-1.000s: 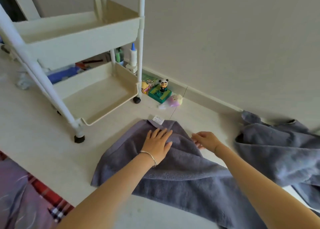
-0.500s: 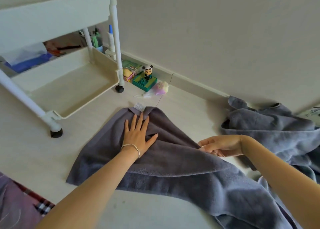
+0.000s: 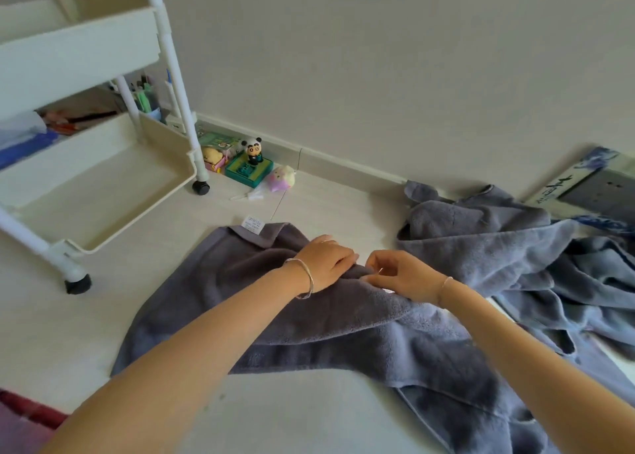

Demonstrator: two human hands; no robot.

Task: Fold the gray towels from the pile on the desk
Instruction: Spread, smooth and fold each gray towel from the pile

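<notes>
Head view. Gray towel (image 3: pixel 220 302) lies spread on the pale table (image 3: pixel 103 316), partly folded over itself, w/ a white care label (image 3: pixel 252 223) at its far corner. One end trails toward the near-right edge of frame.

Left hand (image 3: pixel 326 264) rests palm-down on the towel near its middle ridge; fingers (image 3: pixel 345 264) curled lightly & pressed into the cloth, thumb side hidden, so whether cloth is pinched cannot be told. Silver bangle (image 3: pixel 304 278) on that wrist.

Right hand (image 3: pixel 400 276) sits just beside the left, touching the same raised fold; its fingers (image 3: pixel 376 275) are bent inward w/ tips close together at the fold's edge. They appear to nip the cloth, but the contact is too small to confirm. Thin bracelet (image 3: pixel 445 283) on the right wrist.

Pile of gray towels (image 3: pixel 515 247) lies crumpled to the right, against the wall base, near but apart from the spread towel at the far side; nearer the camera the two overlap & cannot be separated.

Left background: white wheeled cart (image 3: pixel 103 164) w/ tray shelves, black casters on the table. Beside its rear wheel: panda figurine (image 3: pixel 253 149) upright on a green box (image 3: pixel 248 171), a yellow plush (image 3: pixel 213 156) & a pastel round toy (image 3: pixel 282 178). Far right: a flat printed box (image 3: pixel 584 185) leaning at the wall.
</notes>
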